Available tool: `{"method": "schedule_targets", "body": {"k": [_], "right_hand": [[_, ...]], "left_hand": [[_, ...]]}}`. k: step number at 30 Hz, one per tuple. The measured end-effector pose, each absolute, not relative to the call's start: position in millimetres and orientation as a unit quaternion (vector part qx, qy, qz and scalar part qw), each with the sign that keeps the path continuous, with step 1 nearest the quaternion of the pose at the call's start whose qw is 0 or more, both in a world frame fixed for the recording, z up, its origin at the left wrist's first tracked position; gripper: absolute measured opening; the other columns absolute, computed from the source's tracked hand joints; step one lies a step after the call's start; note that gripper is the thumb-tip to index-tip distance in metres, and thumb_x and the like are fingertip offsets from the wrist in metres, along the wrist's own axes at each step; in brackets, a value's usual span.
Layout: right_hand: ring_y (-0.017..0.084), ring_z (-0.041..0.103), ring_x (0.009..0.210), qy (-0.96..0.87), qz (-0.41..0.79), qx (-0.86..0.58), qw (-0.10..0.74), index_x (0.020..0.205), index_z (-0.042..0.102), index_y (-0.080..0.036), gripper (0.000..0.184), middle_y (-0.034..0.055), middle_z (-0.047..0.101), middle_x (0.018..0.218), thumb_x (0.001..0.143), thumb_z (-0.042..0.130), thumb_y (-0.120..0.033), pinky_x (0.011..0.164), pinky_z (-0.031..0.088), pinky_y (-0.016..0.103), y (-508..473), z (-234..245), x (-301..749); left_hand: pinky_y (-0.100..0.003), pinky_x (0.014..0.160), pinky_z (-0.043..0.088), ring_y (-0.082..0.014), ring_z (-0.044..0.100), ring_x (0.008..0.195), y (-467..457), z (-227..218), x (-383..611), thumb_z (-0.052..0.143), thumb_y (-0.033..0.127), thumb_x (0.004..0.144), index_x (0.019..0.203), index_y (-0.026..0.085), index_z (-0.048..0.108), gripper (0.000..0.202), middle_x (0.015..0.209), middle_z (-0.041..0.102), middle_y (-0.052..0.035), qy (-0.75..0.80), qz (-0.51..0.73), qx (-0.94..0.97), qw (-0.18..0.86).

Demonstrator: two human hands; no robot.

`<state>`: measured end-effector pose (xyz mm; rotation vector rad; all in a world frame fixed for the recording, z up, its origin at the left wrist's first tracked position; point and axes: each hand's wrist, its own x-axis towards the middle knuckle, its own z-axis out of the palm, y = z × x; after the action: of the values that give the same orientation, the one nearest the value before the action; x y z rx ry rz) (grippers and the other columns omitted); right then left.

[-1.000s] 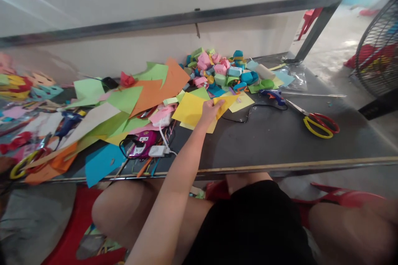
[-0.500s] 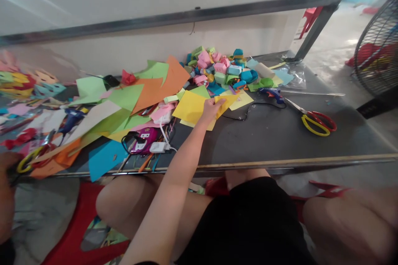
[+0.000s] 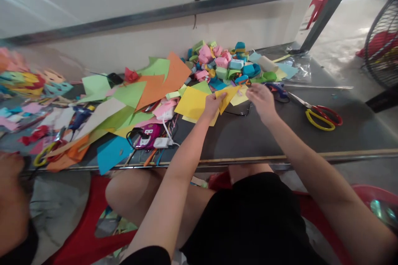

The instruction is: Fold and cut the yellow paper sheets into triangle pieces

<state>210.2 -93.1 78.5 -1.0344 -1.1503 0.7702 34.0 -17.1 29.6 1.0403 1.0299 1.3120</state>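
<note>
My left hand is closed on a yellow sheet of paper, its thumb pressing on the raised right part of the sheet. Under it lie paler yellow sheets, partly covered. To the right, my right hand hovers over a pale yellow paper piece with its fingers curled together. What those fingers hold, if anything, is too small to make out. A blue glue gun lies just behind the right hand, its black cord running beneath. Scissors with red and yellow handles rest farther right.
Small folded paper boxes are heaped at the back. Coloured sheets and a purple power strip cover the left side. Another person's arm is at far left. A fan stands beyond the table's right end.
My right hand has come up from the lower right to over the table, near the pale yellow paper. My left hand keeps its hold on the yellow sheet. The view has shifted slightly.
</note>
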Motion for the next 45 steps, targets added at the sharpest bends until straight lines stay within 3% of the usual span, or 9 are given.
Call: {"method": "schedule_targets", "body": {"k": [3, 7, 16, 29, 33, 38, 41, 45], "right_hand": [[0.023, 0.073, 0.093, -0.474, 0.401, -0.504, 0.600, 0.107, 0.073, -0.019, 0.058, 0.0086, 0.076, 0.099, 0.067, 0.084, -0.059, 0.073, 0.061, 0.034, -59, 37, 214], [0.022, 0.075, 0.079, -0.470, 0.393, -0.486, 0.623, 0.098, 0.078, -0.016, 0.058, 0.0083, 0.077, 0.086, 0.066, 0.083, -0.064, 0.057, 0.058, 0.028, -53, 21, 220], [0.020, 0.075, 0.074, -0.454, 0.350, -0.489, 0.658, 0.083, 0.077, -0.018, 0.043, 0.0060, 0.076, 0.076, 0.067, 0.085, -0.057, 0.057, 0.057, 0.027, -62, 22, 221], [0.018, 0.070, 0.066, -0.429, 0.386, -0.497, 0.648, 0.072, 0.068, -0.019, 0.034, 0.0029, 0.069, 0.065, 0.060, 0.086, -0.046, 0.052, 0.051, 0.025, -64, 30, 223], [0.015, 0.063, 0.057, -0.412, 0.430, -0.527, 0.606, 0.069, 0.061, -0.020, 0.038, -0.0004, 0.062, 0.061, 0.058, 0.083, -0.049, 0.044, 0.044, 0.023, -68, 33, 221], [0.012, 0.053, 0.049, -0.520, 0.391, -0.580, 0.491, 0.075, 0.072, -0.017, 0.049, -0.0009, 0.059, 0.054, 0.060, 0.081, -0.063, 0.041, 0.034, 0.023, -68, 41, 222], [0.011, 0.051, 0.046, -0.603, 0.340, -0.582, 0.427, 0.067, 0.076, -0.017, 0.051, 0.0000, 0.058, 0.047, 0.064, 0.079, -0.068, 0.045, 0.035, 0.024, -63, 50, 228], [0.012, 0.052, 0.044, -0.631, 0.358, -0.564, 0.395, 0.068, 0.080, -0.018, 0.052, 0.0022, 0.064, 0.050, 0.060, 0.082, -0.069, 0.046, 0.036, 0.026, -55, 56, 235]], "left_hand": [[-0.022, 0.052, 0.036, -0.0091, 0.051, 0.056, -16, 25, 33, 0.090, 0.051, 0.065, 0.062, 0.016, 0.062, 0.044, 0.055, 0.055, 0.0022, 0.430, 0.537, 0.514, 0.513], [-0.023, 0.052, 0.035, -0.0100, 0.051, 0.058, -15, 19, 33, 0.088, 0.055, 0.065, 0.064, 0.016, 0.063, 0.047, 0.057, 0.055, 0.0017, 0.431, 0.515, 0.546, 0.501], [-0.024, 0.056, 0.039, -0.0112, 0.052, 0.062, -17, 15, 36, 0.086, 0.056, 0.067, 0.066, 0.017, 0.062, 0.046, 0.060, 0.053, 0.0014, 0.425, 0.487, 0.560, 0.519], [-0.026, 0.058, 0.044, -0.0130, 0.057, 0.063, -28, 32, 40, 0.090, 0.059, 0.055, 0.069, 0.014, 0.068, 0.052, 0.069, 0.065, -0.0041, 0.439, 0.451, 0.541, 0.558], [-0.026, 0.057, 0.044, -0.0139, 0.058, 0.063, -30, 37, 38, 0.091, 0.061, 0.053, 0.066, 0.015, 0.065, 0.055, 0.066, 0.064, -0.0038, 0.431, 0.407, 0.551, 0.587], [-0.023, 0.050, 0.035, -0.0104, 0.049, 0.056, -31, 42, 35, 0.089, 0.064, 0.054, 0.060, 0.017, 0.058, 0.056, 0.055, 0.052, 0.0021, 0.448, 0.367, 0.617, 0.533], [-0.023, 0.048, 0.032, -0.0103, 0.047, 0.054, -30, 42, 35, 0.086, 0.065, 0.057, 0.057, 0.018, 0.054, 0.057, 0.052, 0.047, 0.0034, 0.453, 0.350, 0.642, 0.510], [-0.023, 0.048, 0.032, -0.0101, 0.045, 0.053, -30, 41, 35, 0.085, 0.064, 0.061, 0.056, 0.018, 0.054, 0.056, 0.052, 0.047, 0.0028, 0.439, 0.356, 0.633, 0.529]]}}
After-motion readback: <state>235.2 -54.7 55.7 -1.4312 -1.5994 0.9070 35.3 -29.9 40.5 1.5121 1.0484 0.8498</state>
